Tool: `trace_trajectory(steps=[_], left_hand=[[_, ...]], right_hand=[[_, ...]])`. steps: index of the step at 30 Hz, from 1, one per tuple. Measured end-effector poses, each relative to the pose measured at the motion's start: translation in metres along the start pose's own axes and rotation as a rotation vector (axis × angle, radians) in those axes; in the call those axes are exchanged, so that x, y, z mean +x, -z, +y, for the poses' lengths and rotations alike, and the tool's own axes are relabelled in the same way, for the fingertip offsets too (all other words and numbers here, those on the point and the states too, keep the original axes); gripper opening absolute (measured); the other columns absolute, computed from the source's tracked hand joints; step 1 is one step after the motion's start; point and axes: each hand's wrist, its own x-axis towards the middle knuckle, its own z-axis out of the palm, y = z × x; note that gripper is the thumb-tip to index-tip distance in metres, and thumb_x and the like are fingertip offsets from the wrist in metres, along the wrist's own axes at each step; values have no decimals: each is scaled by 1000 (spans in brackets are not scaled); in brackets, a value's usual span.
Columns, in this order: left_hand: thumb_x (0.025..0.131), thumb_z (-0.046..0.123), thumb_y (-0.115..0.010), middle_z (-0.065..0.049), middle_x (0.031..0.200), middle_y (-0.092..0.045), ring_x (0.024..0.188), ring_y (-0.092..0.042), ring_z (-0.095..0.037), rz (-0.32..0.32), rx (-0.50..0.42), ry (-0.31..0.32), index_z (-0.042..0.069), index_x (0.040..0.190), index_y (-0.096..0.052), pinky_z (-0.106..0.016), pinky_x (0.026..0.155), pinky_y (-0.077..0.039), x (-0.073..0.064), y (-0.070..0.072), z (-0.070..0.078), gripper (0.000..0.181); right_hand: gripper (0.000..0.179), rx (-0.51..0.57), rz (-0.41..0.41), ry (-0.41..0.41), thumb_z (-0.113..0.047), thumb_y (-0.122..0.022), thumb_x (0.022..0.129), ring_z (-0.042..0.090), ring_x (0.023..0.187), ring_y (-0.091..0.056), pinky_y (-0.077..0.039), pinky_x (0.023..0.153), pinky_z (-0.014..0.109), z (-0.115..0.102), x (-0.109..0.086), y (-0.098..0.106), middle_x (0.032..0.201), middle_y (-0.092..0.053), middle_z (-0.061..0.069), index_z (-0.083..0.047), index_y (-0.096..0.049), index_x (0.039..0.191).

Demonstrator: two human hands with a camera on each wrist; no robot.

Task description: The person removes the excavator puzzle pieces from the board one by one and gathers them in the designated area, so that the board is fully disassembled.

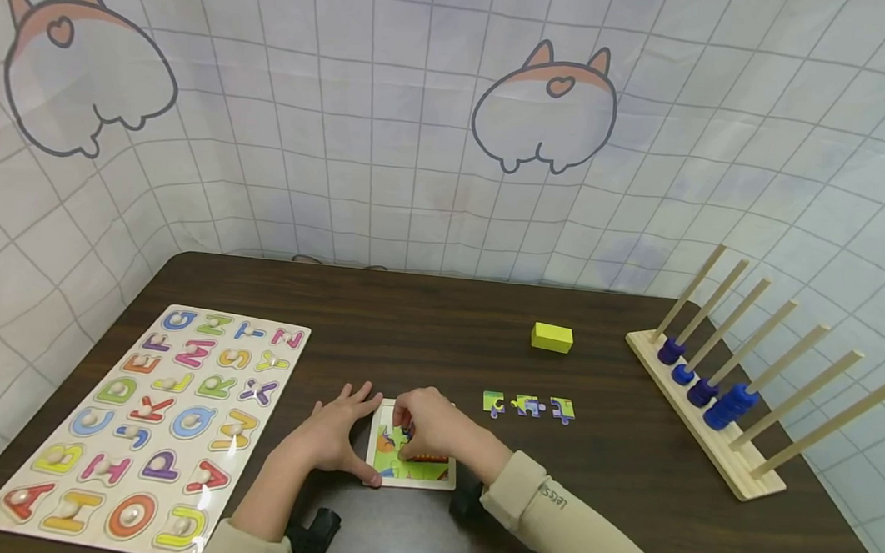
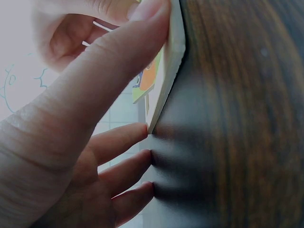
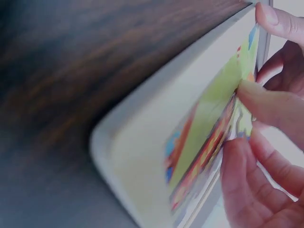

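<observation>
Right grip: narrow, puzzle piece pinched inside, at tray | left grip: spread

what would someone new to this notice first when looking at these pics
Probably the big cartoon animal rear ends on the gridded backdrop behind the dark table. Next, likely the bright letter board lying at the left, opposite the wooden peg stand with blue beads at the right. Then the small puzzle at the near middle, the left hand spread at its left edge and the right hand over its picture.
</observation>
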Motion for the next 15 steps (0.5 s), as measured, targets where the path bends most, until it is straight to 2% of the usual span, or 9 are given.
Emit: trace_trajectory(steps=[9,15], left_hand=[[50,40,-88,-16,147,-26,135,-14,-39,-4,-6,0,6,138,-41,-67,99,-11,-2,1,2,106],[49,39,-88,-16,147,-26,135,-14,-40,-5,-7,3,6,138,-41,-67,99,-11,-3,2,3,106]], right_hand=[[25,101,-23,51,-3,-79,67,5,62,-53,-47,58,15,7,1,2,76,-57,0,-7,-61,84],[20,129,-5,82,1,-76,69,5,62,-53,-47,58,15,10,2,2,77,-58,1,-6,-62,83]])
